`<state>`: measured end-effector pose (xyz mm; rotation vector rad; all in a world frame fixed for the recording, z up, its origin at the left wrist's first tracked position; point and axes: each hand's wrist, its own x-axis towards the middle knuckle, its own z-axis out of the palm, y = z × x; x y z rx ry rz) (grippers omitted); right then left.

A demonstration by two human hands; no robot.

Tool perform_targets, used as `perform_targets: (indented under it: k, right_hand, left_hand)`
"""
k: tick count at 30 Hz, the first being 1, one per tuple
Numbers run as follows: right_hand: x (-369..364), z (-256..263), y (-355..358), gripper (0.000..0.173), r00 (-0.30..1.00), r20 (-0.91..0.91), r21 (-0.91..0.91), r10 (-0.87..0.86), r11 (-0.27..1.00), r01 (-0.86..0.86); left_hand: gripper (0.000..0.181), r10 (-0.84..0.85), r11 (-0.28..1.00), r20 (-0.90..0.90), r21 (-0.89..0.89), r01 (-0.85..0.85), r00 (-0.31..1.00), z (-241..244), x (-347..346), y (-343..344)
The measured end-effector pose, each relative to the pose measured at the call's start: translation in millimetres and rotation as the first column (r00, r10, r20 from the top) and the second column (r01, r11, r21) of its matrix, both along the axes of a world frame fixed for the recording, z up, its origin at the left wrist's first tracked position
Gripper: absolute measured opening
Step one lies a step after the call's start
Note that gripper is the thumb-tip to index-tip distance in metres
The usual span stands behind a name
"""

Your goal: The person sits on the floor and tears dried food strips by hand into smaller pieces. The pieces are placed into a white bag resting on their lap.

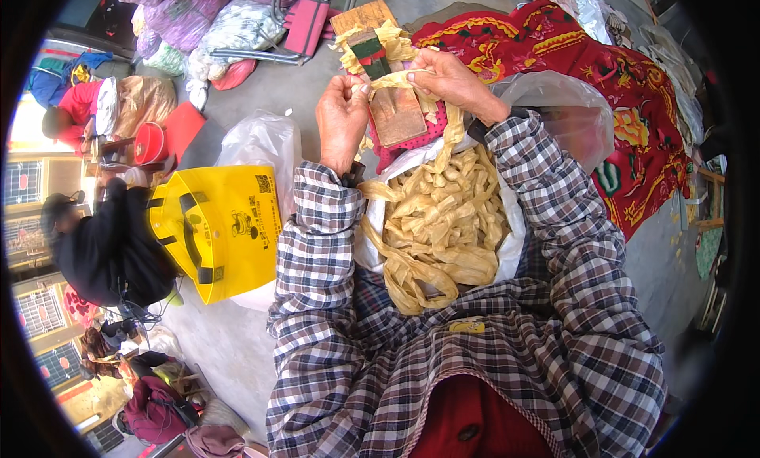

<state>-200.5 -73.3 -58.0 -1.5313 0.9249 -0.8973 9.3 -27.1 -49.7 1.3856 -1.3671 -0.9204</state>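
Note:
My left hand point(343, 121) pinches one end of a thin tan strip point(392, 80) between thumb and fingers. My right hand point(456, 83) grips the same strip a short way off, so it stretches between the two. From the right hand the strip trails down to a heap of crinkled tan strips point(442, 214), in an open white bag point(512, 238) on my lap. Under the hands lies a worn wooden board point(399, 124) on pink dotted cloth point(438, 125). Just beyond, a dark green block with red on it point(369, 53) sits among tan scraps point(396, 39).
A yellow bag point(237, 226) with printing stands left, beside a clear plastic bag point(261, 137). A red patterned blanket point(629, 131) spreads at right. Stuffed sacks point(184, 12) and a folding chair point(306, 27) are beyond. Several people, one in black point(113, 250), sit at left.

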Motion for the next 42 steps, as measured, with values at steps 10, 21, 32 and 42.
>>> perform_targets:
  k: [10,21,32,42]
  right_hand:
    - [7,-11,-9,0.024,0.858,-0.457,-0.193,-0.235,0.968,0.162]
    - [-7,-17,-7,0.021,0.928,-0.356,-0.08,-0.113,0.993,0.091]
    - [1,25,19,0.026,0.975,0.033,0.202,0.219,0.954,-0.221]
    - [-17,44,20,0.035,0.9,0.364,0.449,0.24,0.802,-0.395]
  left_hand:
    - [0.016,0.001,0.999,0.327,0.034,-0.013,0.945,-10,-1,-5]
    - [0.024,-0.559,0.716,-0.331,0.27,0.644,0.76,26,7,22]
    - [0.02,-0.253,0.935,0.451,-0.112,0.335,0.856,27,-18,27]
    - [0.008,0.132,0.965,0.643,-0.256,0.049,0.754,33,6,19]
